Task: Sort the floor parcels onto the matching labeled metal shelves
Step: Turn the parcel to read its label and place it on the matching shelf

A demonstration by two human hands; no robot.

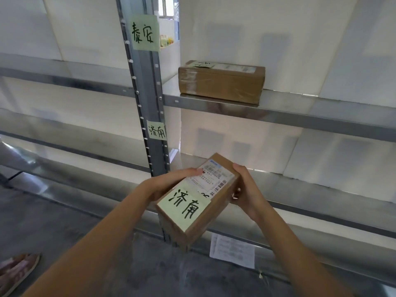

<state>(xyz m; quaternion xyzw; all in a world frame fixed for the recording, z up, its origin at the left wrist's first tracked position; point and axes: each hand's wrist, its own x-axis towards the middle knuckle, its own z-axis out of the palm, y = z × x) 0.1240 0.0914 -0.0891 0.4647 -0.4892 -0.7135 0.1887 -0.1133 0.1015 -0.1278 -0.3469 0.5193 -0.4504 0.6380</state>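
I hold a small brown cardboard parcel [199, 202] in both hands, in front of the lower right shelf [300, 185]. A green note with black handwriting and a white shipping label cover its top. My left hand [171, 181] grips its left side, my right hand [244, 189] its right side. On the grey upright post [150, 93] a green shelf note [157, 130] carries the same two characters as the parcel's note. A larger green note [145, 32] with other characters is stuck higher up. Another brown parcel [220, 81] lies on the upper right shelf [300, 112].
Metal shelves [64, 80] run to the left of the post as well. A white sheet of paper [232, 250] lies near the bottom shelf edge. The floor [64, 221] is grey concrete. A foot in a sandal [15, 271] shows at the lower left corner.
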